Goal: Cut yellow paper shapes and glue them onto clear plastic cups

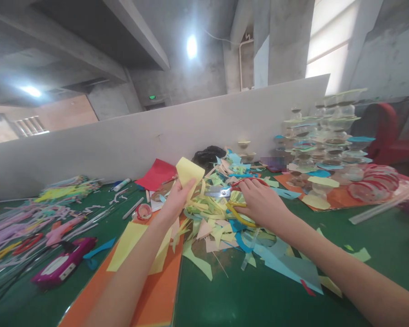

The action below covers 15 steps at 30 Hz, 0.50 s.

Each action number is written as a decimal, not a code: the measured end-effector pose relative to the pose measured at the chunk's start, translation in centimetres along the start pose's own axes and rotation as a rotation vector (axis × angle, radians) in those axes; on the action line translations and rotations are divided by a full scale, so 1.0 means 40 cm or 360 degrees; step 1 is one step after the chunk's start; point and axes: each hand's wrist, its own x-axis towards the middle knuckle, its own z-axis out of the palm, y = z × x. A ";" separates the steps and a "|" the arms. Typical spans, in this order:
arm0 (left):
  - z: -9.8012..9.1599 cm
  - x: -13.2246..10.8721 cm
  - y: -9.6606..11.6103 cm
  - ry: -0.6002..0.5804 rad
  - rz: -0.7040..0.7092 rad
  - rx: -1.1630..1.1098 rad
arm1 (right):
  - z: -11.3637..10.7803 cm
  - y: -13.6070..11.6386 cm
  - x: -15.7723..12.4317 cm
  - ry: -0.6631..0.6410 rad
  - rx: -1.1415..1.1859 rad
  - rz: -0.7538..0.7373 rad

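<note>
My left hand (176, 198) is closed on a piece of yellow paper (188, 174), held up above the table with the thumb pressed on it. My right hand (260, 201) is closed around the handles of a pair of scissors (225, 192), one handle red and one yellow. The metal blades point left toward the yellow paper, a short gap away. Under both hands lies a heap of paper scraps (221, 227) in yellow, blue and green.
The green table (245, 295) carries an orange sheet (157, 290), a red paper (157, 175), a pink device (63, 263), a tape roll (143, 211), a glue stick (122, 184) and purple strips (17, 222). Stacked cups with paper (322, 150) stand right. A white partition (139, 136) runs behind.
</note>
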 end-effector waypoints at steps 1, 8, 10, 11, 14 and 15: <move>-0.004 0.002 -0.002 -0.0008 0.0011 0.0055 | 0.000 0.000 0.000 -0.0003 -0.0001 -0.0003; -0.020 0.007 0.003 -0.0053 0.0082 0.0314 | -0.001 -0.001 -0.001 -0.0029 -0.0001 -0.0032; -0.021 0.006 0.006 -0.0077 0.0091 0.0350 | -0.003 -0.002 -0.001 -0.0033 -0.0001 -0.0035; -0.021 0.006 0.006 -0.0097 0.0085 0.0369 | -0.004 -0.002 0.000 -0.0033 0.0000 -0.0035; -0.020 0.006 0.002 -0.0153 0.0052 0.0411 | -0.005 -0.002 0.000 -0.0032 0.0005 -0.0032; -0.020 0.007 0.000 -0.0158 0.0048 0.0415 | -0.005 -0.003 0.000 -0.0033 0.0007 -0.0028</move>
